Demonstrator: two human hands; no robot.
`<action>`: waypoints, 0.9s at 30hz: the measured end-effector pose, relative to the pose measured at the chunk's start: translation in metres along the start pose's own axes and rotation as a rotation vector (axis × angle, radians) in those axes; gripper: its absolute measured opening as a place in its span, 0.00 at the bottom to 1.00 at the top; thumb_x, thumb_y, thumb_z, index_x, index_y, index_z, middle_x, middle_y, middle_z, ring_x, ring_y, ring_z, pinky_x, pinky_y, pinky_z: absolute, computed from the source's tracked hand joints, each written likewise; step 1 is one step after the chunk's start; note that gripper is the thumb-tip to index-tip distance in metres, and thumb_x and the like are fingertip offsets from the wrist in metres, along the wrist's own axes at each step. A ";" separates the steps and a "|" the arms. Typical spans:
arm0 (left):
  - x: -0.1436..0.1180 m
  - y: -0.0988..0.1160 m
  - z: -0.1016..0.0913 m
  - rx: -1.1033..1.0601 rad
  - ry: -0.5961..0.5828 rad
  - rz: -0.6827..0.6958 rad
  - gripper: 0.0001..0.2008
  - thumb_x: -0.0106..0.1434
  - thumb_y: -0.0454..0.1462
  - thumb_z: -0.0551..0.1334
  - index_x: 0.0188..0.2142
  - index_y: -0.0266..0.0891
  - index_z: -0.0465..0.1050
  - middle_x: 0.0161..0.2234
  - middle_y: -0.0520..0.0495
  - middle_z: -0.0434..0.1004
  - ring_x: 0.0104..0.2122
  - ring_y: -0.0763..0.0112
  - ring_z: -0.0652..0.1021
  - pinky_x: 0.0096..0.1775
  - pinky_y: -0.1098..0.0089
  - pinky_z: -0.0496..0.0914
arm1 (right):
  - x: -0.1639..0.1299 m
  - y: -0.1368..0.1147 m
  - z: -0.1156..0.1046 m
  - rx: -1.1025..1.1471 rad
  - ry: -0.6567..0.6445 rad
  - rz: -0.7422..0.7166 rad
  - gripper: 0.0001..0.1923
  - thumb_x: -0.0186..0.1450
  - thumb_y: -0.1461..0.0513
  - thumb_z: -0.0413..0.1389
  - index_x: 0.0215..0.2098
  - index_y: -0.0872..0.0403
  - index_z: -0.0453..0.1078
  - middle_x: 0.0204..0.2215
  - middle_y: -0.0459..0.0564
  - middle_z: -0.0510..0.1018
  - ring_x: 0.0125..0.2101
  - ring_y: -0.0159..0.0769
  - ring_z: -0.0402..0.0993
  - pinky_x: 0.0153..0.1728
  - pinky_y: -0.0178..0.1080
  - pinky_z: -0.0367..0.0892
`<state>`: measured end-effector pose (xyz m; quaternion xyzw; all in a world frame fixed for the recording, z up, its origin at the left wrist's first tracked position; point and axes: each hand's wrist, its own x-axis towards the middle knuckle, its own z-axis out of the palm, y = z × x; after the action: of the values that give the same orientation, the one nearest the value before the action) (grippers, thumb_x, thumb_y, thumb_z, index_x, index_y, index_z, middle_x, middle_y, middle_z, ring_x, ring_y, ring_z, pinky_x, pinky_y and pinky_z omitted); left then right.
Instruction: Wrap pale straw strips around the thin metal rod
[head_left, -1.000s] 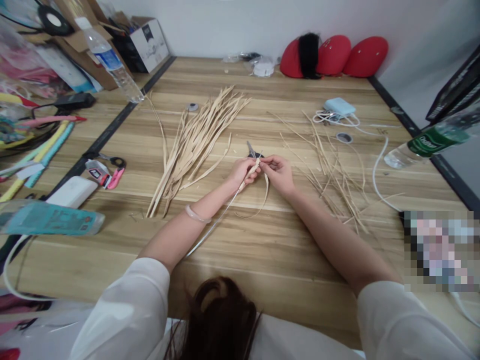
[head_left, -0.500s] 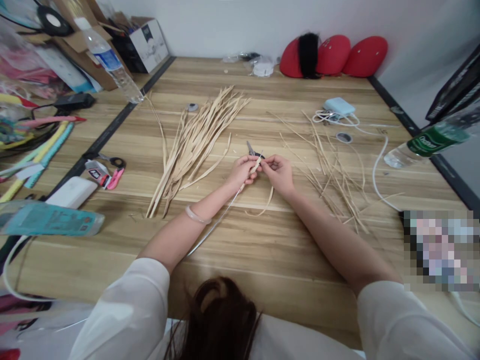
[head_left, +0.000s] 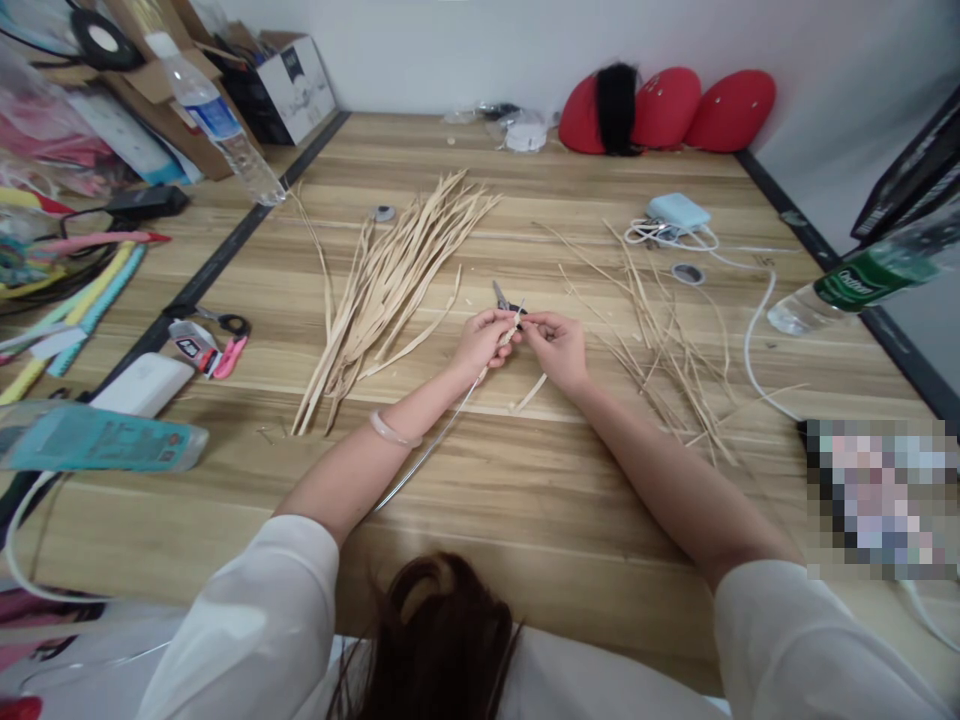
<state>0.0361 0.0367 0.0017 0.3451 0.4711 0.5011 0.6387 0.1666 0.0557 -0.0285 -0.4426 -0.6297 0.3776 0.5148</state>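
My left hand (head_left: pixel 480 345) and my right hand (head_left: pixel 559 345) meet over the middle of the wooden table (head_left: pixel 525 500). Both pinch a thin wire wrapped with a pale straw strip (head_left: pixel 512 330). The wire (head_left: pixel 420 465) runs back toward me under my left forearm. The strip's loose tail (head_left: pixel 531 393) lies on the table below my right hand. Small scissors (head_left: pixel 501 297) lie just beyond my fingers. A bundle of flat straw strips (head_left: pixel 390 285) is spread to the left, thinner straw scraps (head_left: pixel 667 340) to the right.
Red cushions (head_left: pixel 667 110) sit at the back wall. A power bank with white cable (head_left: pixel 679 213) and a green-label bottle (head_left: pixel 862 285) are at right. At left: a water bottle (head_left: pixel 217 120), boxes, cutters (head_left: pixel 214 345), a white device (head_left: pixel 146 385), a teal packet (head_left: pixel 97 440).
The strip's loose tail has been drawn shorter and straighter as my hands worked it onto the wire. Both hands stayed nearly in place.
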 end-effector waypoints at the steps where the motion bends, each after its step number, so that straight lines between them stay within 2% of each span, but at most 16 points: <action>1: 0.000 0.001 0.000 -0.001 -0.001 -0.001 0.02 0.61 0.32 0.56 0.35 0.36 0.67 0.19 0.55 0.70 0.11 0.85 0.63 0.13 0.81 0.47 | 0.000 0.000 0.000 0.000 0.000 -0.001 0.10 0.57 0.60 0.55 0.31 0.59 0.75 0.12 0.37 0.57 0.15 0.22 0.47 0.20 0.33 0.46; 10: -0.001 0.002 0.000 0.013 -0.017 -0.017 0.03 0.63 0.33 0.57 0.31 0.37 0.64 0.18 0.55 0.69 0.10 0.85 0.62 0.13 0.82 0.47 | -0.001 0.001 0.000 -0.026 0.007 -0.029 0.08 0.57 0.60 0.56 0.29 0.57 0.74 0.12 0.36 0.55 0.16 0.23 0.48 0.22 0.33 0.50; 16: -0.001 0.003 -0.001 0.002 -0.015 -0.010 0.02 0.61 0.32 0.56 0.31 0.37 0.64 0.15 0.55 0.69 0.09 0.83 0.62 0.13 0.81 0.48 | -0.003 0.001 0.001 -0.039 0.021 -0.076 0.07 0.57 0.61 0.56 0.28 0.57 0.73 0.12 0.36 0.56 0.16 0.23 0.50 0.23 0.33 0.53; 27: -0.002 0.004 -0.001 -0.009 -0.021 -0.026 0.02 0.59 0.32 0.57 0.31 0.38 0.63 0.15 0.56 0.68 0.09 0.84 0.61 0.14 0.82 0.47 | -0.005 -0.001 0.001 -0.057 0.007 -0.075 0.07 0.57 0.60 0.56 0.29 0.57 0.73 0.12 0.36 0.57 0.17 0.24 0.50 0.23 0.33 0.53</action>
<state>0.0339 0.0362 0.0056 0.3412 0.4666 0.4912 0.6517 0.1657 0.0511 -0.0296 -0.4343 -0.6545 0.3384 0.5181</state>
